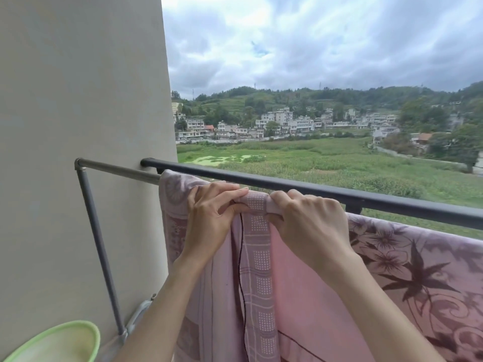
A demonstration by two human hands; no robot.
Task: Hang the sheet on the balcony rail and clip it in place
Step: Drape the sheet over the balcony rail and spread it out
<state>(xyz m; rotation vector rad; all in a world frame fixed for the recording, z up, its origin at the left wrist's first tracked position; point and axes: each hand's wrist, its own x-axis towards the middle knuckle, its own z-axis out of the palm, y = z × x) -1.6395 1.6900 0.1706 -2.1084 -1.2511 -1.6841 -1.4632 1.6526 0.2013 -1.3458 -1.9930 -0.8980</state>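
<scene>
The pink sheet [300, 283] hangs over a gray bar, just on the near side of the black balcony rail [339, 194]. Both hands are up at the top fold, close together.

The left hand [211, 212] curls its fingers over the top of the fold and pinches the cloth with its thumb. The right hand [305, 218] is just beside it, with fingers curled tight round a bunched bit of the sheet. Between the 2 hands sits a strip of checked cloth with white dots, pulled snug over the bar. I think the hands hold it this way to flatten the fold so it will not slide off.

Left of the left hand, the sheet ends near the wall [78, 100]. Right of the right hand, the flowered part spreads far along the bar. Below the left arm is a green bowl [57, 343] by a gray pipe [96, 231].

No clip shows in either hand, so the clipping step looks not yet done.
</scene>
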